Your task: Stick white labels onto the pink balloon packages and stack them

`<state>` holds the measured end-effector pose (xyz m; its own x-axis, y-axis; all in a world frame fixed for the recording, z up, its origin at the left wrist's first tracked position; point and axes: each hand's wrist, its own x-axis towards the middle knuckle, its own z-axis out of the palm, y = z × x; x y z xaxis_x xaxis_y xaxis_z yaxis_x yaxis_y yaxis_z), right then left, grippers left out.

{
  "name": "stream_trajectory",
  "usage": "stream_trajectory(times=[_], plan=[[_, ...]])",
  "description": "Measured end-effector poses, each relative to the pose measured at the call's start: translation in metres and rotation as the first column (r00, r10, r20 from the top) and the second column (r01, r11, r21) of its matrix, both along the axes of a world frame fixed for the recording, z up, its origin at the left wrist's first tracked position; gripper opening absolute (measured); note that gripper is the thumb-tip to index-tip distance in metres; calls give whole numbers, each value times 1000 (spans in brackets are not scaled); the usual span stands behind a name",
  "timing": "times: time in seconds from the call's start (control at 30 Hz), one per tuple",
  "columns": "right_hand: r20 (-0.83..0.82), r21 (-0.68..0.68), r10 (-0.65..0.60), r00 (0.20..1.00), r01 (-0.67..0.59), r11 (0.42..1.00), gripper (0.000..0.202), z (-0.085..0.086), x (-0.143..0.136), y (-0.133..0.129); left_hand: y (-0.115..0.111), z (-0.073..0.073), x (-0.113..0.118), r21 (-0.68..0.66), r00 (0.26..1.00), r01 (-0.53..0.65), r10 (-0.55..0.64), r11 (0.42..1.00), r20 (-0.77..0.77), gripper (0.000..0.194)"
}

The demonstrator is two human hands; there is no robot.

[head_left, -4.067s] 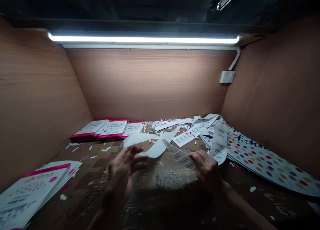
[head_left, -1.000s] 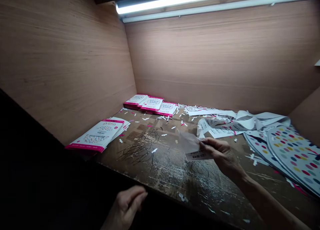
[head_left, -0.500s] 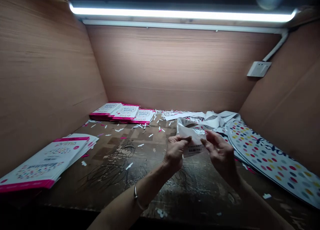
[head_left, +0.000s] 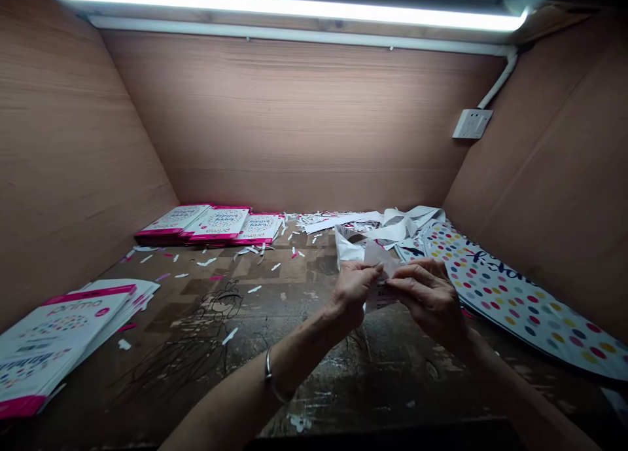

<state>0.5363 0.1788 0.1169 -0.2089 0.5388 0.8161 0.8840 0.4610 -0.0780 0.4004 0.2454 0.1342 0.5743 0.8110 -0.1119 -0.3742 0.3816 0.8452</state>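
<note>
A translucent plastic bag, with a white strip trailing behind it, is held over the middle of the worktop. My left hand pinches its left side between thumb and fingers, a metal bangle round the wrist. From the right, my right hand grips the same bag close to the left fingertips. Both hands cover much of it. The white paper strip curls away behind the hands toward a loose tangle of white strips.
Pink-edged printed packets lie in a back stack and a front-left stack. Polka-dot printed sheets lie at the right. Paper scraps and thin dark cords are scattered over the brown worktop.
The view has shifted, so the surroundings sit further left. My right hand has closed in on my left, and the bag's printed label is now mostly covered.
</note>
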Motion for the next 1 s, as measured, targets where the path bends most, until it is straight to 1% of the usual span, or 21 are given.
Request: stream_trajectory(times=[0.07, 0.13, 0.23, 0.33, 0.43, 0.57, 0.73, 0.87, 1.0], plan=[[-33, -23, 8, 999, -9, 1000, 15, 1, 2, -1, -2, 2, 1, 25, 1000, 14, -14, 1000, 12, 35], [-50, -42, 16, 999, -18, 999, 19, 2, 3, -2, -3, 4, 3, 41, 999, 19, -20, 999, 25, 35], [-84, -20, 27, 996, -29, 999, 23, 1, 2, -3, -4, 5, 5, 44, 999, 20, -21, 999, 31, 36], [-124, 2, 13, 992, -13, 1000, 29, 1, 0, -6, -5, 6, 6, 39, 999, 34, -34, 999, 19, 36], [-131, 6, 24, 991, -23, 1000, 33, 3, -2, -7, -7, 6, 6, 41, 999, 31, -32, 999, 10, 30], [-104, 48, 46, 994, -41, 998, 28, 5, -6, -6, -11, 6, 6, 36, 1000, 8, -8, 999, -4, 21], [-65, 109, 71, 995, -64, 992, 24, 5, -7, -7, -14, 8, 6, 10, 1000, -15, 15, 1000, -25, 22], [35, 171, 46, 998, -52, 984, 26, 0, -4, -11, -14, 8, 7, -17, 999, -12, 11, 1000, -44, 26], [165, 200, 12, 986, -46, 979, 30, -5, -2, -17, -12, 6, 10, -34, 998, 8, -10, 999, -65, 28]])
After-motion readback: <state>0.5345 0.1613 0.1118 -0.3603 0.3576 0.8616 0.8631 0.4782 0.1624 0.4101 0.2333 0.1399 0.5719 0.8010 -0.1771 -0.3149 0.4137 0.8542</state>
